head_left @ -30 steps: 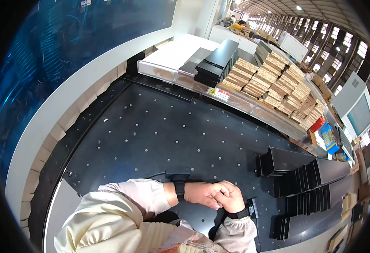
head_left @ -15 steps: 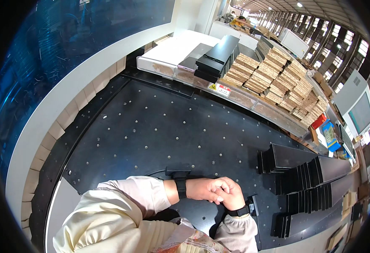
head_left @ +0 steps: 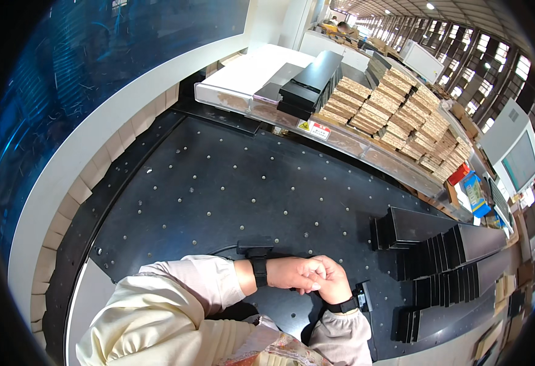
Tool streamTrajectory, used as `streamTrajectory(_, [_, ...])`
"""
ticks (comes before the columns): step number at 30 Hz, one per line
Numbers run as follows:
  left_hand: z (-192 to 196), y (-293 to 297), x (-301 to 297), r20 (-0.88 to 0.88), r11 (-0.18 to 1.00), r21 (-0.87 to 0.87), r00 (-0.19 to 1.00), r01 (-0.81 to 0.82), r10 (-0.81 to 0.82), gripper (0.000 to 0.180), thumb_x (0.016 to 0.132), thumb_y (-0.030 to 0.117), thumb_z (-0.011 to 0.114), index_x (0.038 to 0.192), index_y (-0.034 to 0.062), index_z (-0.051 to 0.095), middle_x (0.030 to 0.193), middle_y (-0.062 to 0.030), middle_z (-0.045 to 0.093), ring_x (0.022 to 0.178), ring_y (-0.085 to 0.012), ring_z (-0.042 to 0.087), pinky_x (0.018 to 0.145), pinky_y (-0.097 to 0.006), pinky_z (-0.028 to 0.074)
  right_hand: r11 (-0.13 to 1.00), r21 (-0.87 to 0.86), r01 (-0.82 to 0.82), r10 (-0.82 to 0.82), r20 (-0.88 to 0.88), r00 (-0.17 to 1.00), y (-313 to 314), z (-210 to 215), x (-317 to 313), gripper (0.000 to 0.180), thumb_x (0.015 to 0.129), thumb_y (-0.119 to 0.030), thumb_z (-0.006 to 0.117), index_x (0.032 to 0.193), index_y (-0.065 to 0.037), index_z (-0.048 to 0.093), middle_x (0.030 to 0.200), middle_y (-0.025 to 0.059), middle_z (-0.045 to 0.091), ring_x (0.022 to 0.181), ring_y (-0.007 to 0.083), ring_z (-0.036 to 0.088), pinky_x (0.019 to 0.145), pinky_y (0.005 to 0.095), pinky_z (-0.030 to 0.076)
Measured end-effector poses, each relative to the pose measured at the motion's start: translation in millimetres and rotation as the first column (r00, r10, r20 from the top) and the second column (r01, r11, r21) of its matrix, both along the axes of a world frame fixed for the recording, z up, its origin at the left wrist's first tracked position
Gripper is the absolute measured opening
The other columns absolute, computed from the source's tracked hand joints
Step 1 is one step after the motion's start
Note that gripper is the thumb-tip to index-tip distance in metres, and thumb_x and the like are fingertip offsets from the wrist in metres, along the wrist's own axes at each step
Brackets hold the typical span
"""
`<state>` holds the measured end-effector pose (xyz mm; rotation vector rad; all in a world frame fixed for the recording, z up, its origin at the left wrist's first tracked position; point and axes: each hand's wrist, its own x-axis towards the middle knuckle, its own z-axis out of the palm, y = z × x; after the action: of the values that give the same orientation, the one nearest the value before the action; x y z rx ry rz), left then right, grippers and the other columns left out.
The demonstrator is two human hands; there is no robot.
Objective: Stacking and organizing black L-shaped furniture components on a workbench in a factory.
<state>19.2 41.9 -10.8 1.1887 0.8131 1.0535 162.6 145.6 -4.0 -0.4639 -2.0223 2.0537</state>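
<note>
My left hand (head_left: 287, 272) and my right hand (head_left: 334, 284) are clasped together above the near edge of a black machine table (head_left: 237, 189) dotted with small metal studs. The fingers of both are curled in against each other, and I see no object between them. Each wrist wears a black strap with a small dark device: the left device (head_left: 255, 244) sits just beyond the wrist, the right device (head_left: 363, 296) at its outer side. Nearest to my right hand stand several stacks of black panels (head_left: 420, 229) on the table's right side.
Along the far side, a ledge (head_left: 347, 140) bears stacked chipboard pieces (head_left: 395, 104) and black boards (head_left: 310, 79). A blue transparent cover (head_left: 115, 79) with a pale frame rises at the left. At the right are a monitor (head_left: 517, 152) and a blue box (head_left: 476, 195). A person (head_left: 342, 28) is far off.
The view has shifted slightly, so the table and stacks sit a little further left. My hands stay clasped. The distant person's posture has changed.
</note>
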Motion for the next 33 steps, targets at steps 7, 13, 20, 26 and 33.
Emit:
streamTrajectory(7, [7,-1,0,-0.077,1.000,0.007,0.997,-0.020,0.021,0.023,0.090,0.017,0.056,0.107,0.0036,0.051,0.084,-0.0018,0.050,0.072,-0.0093,0.052,0.065,-0.025,0.046,0.986,-0.151,-0.067,0.065,-0.023,0.998,-3,11,-2,0.014,0.085,-0.004,0.062,0.097,0.001,0.056,0.080,0.0076,0.061,0.067,0.0138,0.062,0.058,0.0255,0.051])
streamTrajectory(13, [9,-3,1,-0.060,0.999,-0.037,0.998,-0.014,0.012,0.022,0.090,0.014,0.057,0.108,0.0047,0.050,0.088,-0.0020,0.050,0.073,-0.0093,0.053,0.068,-0.025,0.047,0.997,-0.062,-0.045,0.044,-0.026,0.999,-3,12,-1,0.014,0.084,-0.002,0.060,0.096,0.002,0.054,0.079,0.0088,0.061,0.064,0.0152,0.063,0.056,0.0259,0.052])
streamTrajectory(20, [6,-2,-1,0.029,0.999,-0.032,0.999,0.020,-0.019,0.023,0.091,0.011,0.056,0.111,0.0018,0.049,0.092,-0.0039,0.055,0.082,-0.0110,0.058,0.074,-0.025,0.049,0.997,0.069,-0.032,0.029,0.041,0.999,-1,13,-2,0.017,0.086,0.002,0.055,0.103,0.002,0.053,0.079,0.0078,0.060,0.064,0.0140,0.060,0.057,0.0258,0.049])
streamTrajectory(26, [4,-5,4,0.101,0.987,-0.109,0.986,-0.121,0.133,0.026,0.091,0.007,0.056,0.116,0.0039,0.050,0.101,-0.0068,0.059,0.090,-0.0138,0.059,0.079,-0.028,0.051,0.752,0.638,0.169,-0.161,-0.072,0.984,3,67,57,0.023,0.082,-0.006,0.065,0.103,-0.001,0.058,0.089,0.0076,0.060,0.084,0.0158,0.058,0.073,0.0276,0.047])
streamTrajectory(33, [12,-1,22,-0.554,0.870,0.422,0.687,-0.254,0.469,0.038,0.075,0.007,0.068,0.112,0.0043,0.057,0.113,-0.0113,0.058,0.110,-0.0253,0.054,0.094,-0.037,0.042,0.620,0.508,0.598,-0.617,-0.156,0.772,-28,99,325,0.002,0.079,-0.002,0.060,0.078,-0.002,0.062,0.077,0.0073,0.062,0.073,0.0190,0.059,0.067,0.0302,0.047])
